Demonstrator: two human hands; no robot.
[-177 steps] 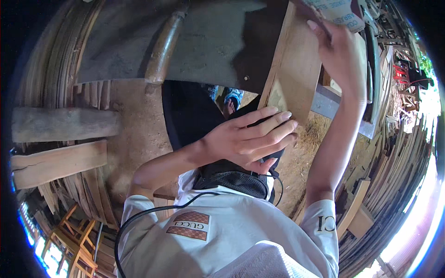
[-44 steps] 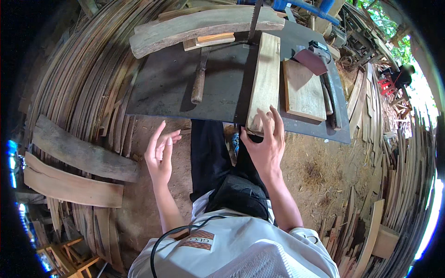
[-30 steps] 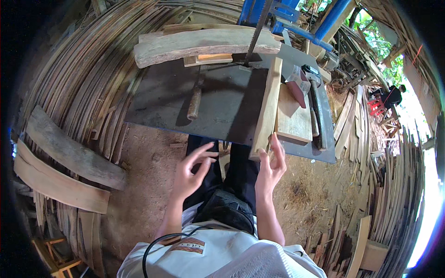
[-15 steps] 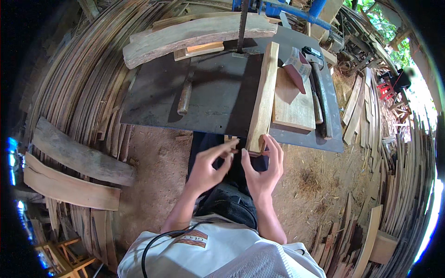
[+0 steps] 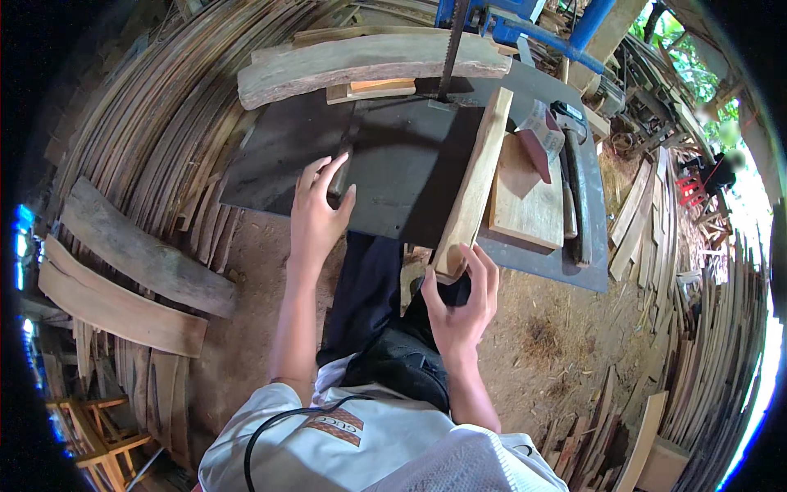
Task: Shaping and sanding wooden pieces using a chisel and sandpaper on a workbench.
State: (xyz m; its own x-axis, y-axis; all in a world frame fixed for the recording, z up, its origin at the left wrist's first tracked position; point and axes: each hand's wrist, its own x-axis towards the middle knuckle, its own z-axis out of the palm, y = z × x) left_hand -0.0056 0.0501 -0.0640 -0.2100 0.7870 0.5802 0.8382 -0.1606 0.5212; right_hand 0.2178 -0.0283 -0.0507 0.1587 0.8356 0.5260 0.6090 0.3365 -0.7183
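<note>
My right hand (image 5: 465, 299) grips the near end of a long squared wooden bar (image 5: 478, 184), thumb on one side and fingers on the other. The bar lies on a dark metal saw table (image 5: 393, 193), its near end sticking out past the front edge. Over the table's left part is my left hand (image 5: 318, 209), thumb and fingers apart, holding nothing visible. It mostly covers the wooden-handled tool lying there. Right of the bar sits a flat wooden board (image 5: 527, 201) with folded sandpaper (image 5: 537, 139) on it.
An upright saw blade (image 5: 453, 49) rises from the table beyond the bar. A curved rough plank (image 5: 369, 66) lies across the back. Along the right edge is a hammer (image 5: 580, 197). Stacked timber strips (image 5: 156, 123) fill the left, and more planks lean at right.
My left hand has moved away from the bar's near end, forward and left over the wooden-handled tool. My right hand stays on the bar. The whole view has shifted slightly.
</note>
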